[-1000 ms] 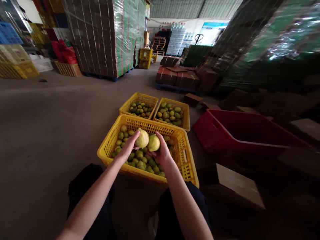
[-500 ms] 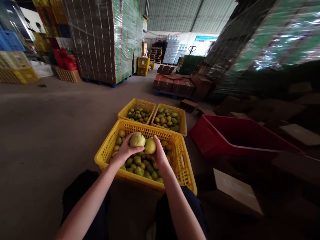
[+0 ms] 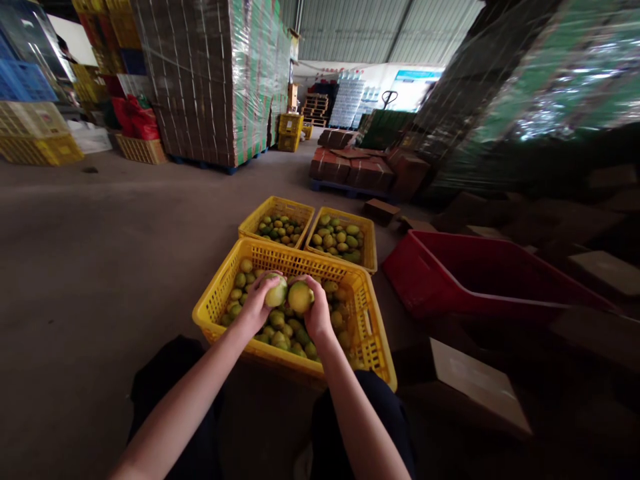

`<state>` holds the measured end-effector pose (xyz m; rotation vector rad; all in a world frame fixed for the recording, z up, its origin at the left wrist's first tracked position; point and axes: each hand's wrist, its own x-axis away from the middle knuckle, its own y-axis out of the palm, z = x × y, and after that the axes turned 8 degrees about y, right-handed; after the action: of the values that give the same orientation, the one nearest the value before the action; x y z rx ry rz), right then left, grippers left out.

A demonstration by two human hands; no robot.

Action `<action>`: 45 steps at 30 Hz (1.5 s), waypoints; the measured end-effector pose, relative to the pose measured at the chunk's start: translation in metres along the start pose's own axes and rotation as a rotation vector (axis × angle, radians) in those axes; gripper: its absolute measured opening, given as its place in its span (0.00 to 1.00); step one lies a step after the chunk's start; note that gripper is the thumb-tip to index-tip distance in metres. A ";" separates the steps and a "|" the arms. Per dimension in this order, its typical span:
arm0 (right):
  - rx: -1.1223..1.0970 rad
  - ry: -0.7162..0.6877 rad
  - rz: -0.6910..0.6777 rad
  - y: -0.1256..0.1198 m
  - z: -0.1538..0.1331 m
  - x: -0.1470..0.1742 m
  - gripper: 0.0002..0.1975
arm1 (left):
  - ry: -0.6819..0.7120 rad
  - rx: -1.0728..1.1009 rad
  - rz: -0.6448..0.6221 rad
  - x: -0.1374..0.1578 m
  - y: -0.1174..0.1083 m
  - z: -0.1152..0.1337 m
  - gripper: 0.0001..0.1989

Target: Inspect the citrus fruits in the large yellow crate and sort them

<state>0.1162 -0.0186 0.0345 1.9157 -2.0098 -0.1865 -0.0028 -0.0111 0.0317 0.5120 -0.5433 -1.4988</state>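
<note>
My left hand [image 3: 259,303] is closed around a yellow-green lemon [image 3: 277,292]. A second lemon [image 3: 300,297], yellower on its face, is gripped in my right hand [image 3: 319,308], with the thumb and fingers wrapped over its top and right side. The two fruits are held side by side with a small gap between them. Both hands are above a large yellow plastic crate [image 3: 371,323] with slotted walls. Inside it lie many loose green and yellow lemons [image 3: 280,339]; my hands and forearms hide part of them.
Two smaller yellow crates, left [image 3: 249,223] and right [image 3: 371,243], stand just behind with more fruit. To the right are a red plastic tub [image 3: 425,287] and a cardboard box [image 3: 475,383]. Wrapped pallet stacks [image 3: 190,80] rise farther back.
Both lemons have been turned in my hands. The left hand has rolled over its lemon and now covers more of its left side; the right fingers have shifted over the top.
</note>
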 end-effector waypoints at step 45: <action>-0.481 0.332 -0.128 0.001 -0.014 -0.012 0.10 | -0.292 0.616 0.247 -0.006 0.004 0.025 0.12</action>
<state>0.1208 -0.0049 0.0460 1.6387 -1.4670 -0.3268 -0.0156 -0.0042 0.0539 0.6714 -1.2702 -1.1584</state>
